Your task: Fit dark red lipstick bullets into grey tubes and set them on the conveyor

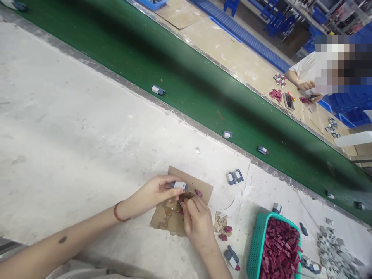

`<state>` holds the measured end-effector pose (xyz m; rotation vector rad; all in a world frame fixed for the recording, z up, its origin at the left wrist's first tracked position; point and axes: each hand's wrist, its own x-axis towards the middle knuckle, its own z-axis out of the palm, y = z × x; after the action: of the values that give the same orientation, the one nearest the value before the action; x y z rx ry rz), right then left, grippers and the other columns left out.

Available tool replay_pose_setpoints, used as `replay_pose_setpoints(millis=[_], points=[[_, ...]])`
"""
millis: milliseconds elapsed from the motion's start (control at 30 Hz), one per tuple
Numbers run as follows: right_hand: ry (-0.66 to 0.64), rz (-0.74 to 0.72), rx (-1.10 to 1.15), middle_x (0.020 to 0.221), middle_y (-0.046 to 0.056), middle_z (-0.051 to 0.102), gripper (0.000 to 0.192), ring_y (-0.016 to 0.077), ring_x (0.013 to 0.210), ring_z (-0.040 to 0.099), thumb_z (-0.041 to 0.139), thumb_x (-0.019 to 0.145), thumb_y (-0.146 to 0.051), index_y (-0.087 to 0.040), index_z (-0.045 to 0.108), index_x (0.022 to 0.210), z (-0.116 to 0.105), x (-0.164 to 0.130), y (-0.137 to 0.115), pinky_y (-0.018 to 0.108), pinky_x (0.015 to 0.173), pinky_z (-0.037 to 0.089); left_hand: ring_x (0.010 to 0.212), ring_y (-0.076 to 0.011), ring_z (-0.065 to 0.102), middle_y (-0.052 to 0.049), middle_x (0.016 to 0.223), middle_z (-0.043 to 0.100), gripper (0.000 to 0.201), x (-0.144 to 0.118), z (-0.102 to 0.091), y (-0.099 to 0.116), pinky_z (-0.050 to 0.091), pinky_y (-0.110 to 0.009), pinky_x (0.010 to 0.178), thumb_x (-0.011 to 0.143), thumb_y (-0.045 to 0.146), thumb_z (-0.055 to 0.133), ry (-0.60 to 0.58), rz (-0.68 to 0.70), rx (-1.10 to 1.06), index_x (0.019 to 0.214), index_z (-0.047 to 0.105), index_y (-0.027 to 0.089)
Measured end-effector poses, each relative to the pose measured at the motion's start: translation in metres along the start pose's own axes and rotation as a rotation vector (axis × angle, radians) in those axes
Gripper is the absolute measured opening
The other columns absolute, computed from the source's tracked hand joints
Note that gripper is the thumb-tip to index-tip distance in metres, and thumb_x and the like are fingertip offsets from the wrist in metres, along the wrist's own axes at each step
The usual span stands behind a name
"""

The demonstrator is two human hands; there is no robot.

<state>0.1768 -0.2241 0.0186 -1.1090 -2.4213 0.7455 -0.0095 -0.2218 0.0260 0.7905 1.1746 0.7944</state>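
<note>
Over a piece of brown cardboard (162, 221), my left hand (155, 192) pinches a small grey-and-blue plastic part (180, 185) between thumb and fingers. My right hand (199, 221) is closed close beside it, fingertips pinched low over the cardboard. A bit of dark red shows by those fingertips, but what they hold is mostly hidden. A wet-looking brown patch (171, 209) covers part of the cardboard. One maroon plastic piece (198, 193) lies on it near my right knuckles. Two more maroon pieces (226, 232) lie right of the cardboard on the table.
A teal basket (252, 248) of maroon pieces stands at the right, near a pile of grey pieces (334, 246). Two grey-and-blue parts (235, 177) lie near the green conveyor belt (192, 104), which carries several more. Across it, a person (305, 71) handles small parts.
</note>
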Motion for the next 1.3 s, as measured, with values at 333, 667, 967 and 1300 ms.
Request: replay_pose_setpoints(millis=[333, 667, 967, 1300], points=[[0.256, 0.493, 0.865, 0.052, -0.004, 0.054, 0.031, 0.0124, 0.046, 0.050, 0.061, 0.088, -0.048, -0.021, 0.059, 0.075, -0.009, -0.001, 0.006, 0.024, 0.046, 0.041, 0.072, -0.0199, 0.061, -0.005, 0.083, 0.068, 0.025, -0.005, 0.003, -0.006, 0.045, -0.027, 0.067, 0.094, 0.035, 0.040, -0.087, 0.347, 0.484, 0.096, 0.060, 0.020], [0.362, 0.469, 1.030, 0.048, -0.005, 0.054, 0.030, 0.0106, 0.040, 0.047, 0.067, 0.084, -0.048, -0.020, 0.062, 0.076, -0.002, 0.001, -0.002, 0.023, 0.041, 0.040, 0.074, -0.0182, 0.062, -0.006, 0.087, 0.068, 0.023, -0.008, 0.009, -0.015, 0.046, -0.026, 0.067, 0.099, 0.027, 0.036, -0.205, 0.458, 0.522, 0.098, 0.057, 0.018], [0.271, 0.468, 0.901, 0.055, -0.003, 0.055, 0.033, 0.0123, 0.051, 0.052, 0.062, 0.087, -0.049, -0.020, 0.061, 0.072, -0.002, -0.002, -0.004, 0.024, 0.051, 0.044, 0.067, -0.0175, 0.059, -0.004, 0.078, 0.064, 0.023, -0.010, 0.013, -0.017, 0.044, -0.024, 0.061, 0.098, 0.025, 0.035, -0.176, 0.495, 0.606, 0.086, 0.054, 0.019], [0.294, 0.533, 0.722, 0.066, 0.000, 0.064, 0.022, 0.0135, 0.059, 0.057, 0.059, 0.089, -0.038, -0.019, 0.068, 0.083, -0.027, -0.019, -0.014, 0.023, 0.055, 0.045, 0.067, -0.0217, 0.069, -0.002, 0.083, 0.074, 0.019, -0.003, 0.023, -0.003, 0.048, -0.023, 0.059, 0.091, 0.032, 0.051, -0.270, 0.419, 0.580, 0.100, 0.066, 0.024]])
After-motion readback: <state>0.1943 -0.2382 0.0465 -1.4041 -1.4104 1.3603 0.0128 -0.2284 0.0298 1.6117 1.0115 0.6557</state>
